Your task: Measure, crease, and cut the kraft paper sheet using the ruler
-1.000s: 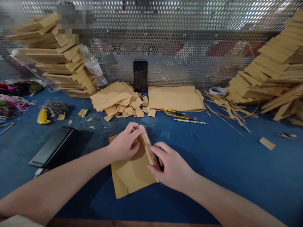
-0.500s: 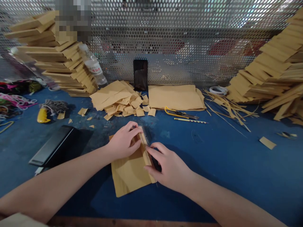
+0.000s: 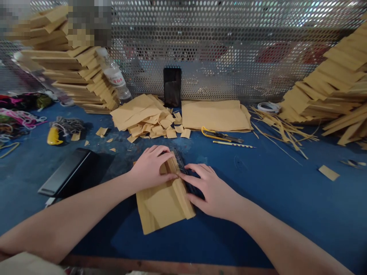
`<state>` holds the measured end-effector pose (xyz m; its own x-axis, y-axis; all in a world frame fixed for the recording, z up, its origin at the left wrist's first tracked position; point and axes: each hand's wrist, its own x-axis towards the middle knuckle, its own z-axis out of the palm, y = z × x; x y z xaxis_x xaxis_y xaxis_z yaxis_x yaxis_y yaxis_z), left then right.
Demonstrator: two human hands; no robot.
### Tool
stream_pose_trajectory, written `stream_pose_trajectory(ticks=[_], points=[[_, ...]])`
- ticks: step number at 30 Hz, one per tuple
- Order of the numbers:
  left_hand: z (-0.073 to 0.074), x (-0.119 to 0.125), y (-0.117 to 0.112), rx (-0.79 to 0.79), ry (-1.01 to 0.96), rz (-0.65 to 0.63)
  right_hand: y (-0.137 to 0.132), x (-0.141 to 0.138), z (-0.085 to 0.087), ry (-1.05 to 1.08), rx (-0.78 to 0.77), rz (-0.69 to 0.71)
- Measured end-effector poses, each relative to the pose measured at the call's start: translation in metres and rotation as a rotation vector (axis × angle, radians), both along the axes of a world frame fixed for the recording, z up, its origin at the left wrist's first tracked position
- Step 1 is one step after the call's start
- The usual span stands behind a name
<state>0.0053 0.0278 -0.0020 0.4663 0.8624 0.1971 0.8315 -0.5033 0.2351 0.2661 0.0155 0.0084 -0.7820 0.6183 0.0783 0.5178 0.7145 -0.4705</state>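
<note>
A brown kraft paper sheet [image 3: 163, 208] lies on the blue table before me, its right side folded into a narrow strip. My left hand [image 3: 150, 166] holds the sheet at the far end, with its fingertips and thumb against the fold. On the right of the strip, my right hand [image 3: 209, 189] has its fingers spread, the index fingertip touching the fold near my left thumb. A dark ruler [image 3: 179, 158] with fine markings lies along the fold, partly covered by my right hand.
Small paper pieces [image 3: 155, 124] and a paper stack [image 3: 215, 114] lie behind, near a yellow utility knife [image 3: 220, 136] and a pencil [image 3: 233, 144]. A phone [image 3: 172, 88] leans against the perforated metal screen. Left are a black case [image 3: 69, 170] and a water bottle [image 3: 116, 78].
The folded strip now lies flatter. My right hand has shifted slightly right and its fingers are more spread. The ruler shows more beside the fold.
</note>
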Motion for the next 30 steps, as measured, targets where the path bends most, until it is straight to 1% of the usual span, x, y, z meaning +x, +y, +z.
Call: stream_pose_trajectory(ticks=[5,9,12,17,21,24,27,30], points=[[-0.002,-0.004,0.005,-0.046,-0.025,-0.034,0.001,0.002,0.000,-0.008,-0.025,0.018],[0.000,-0.002,0.002,0.009,0.004,-0.004,0.004,0.003,0.002,-0.025,-0.027,0.037],[-0.001,0.001,-0.001,0.073,0.046,-0.008,0.007,0.004,0.002,-0.013,-0.017,0.069],[-0.006,0.000,-0.001,0.106,-0.006,-0.003,0.008,0.006,-0.001,-0.007,-0.026,0.124],[-0.008,-0.001,-0.001,0.142,-0.004,-0.048,0.008,0.008,-0.002,0.002,-0.026,0.118],[-0.007,0.001,-0.005,0.175,0.018,-0.024,0.008,0.010,-0.002,0.013,-0.022,0.113],[-0.005,0.003,-0.008,0.179,0.047,-0.016,0.008,0.010,-0.002,0.028,-0.005,0.135],[-0.003,0.003,-0.009,0.150,0.079,-0.021,0.008,0.007,-0.002,0.032,0.014,0.155]])
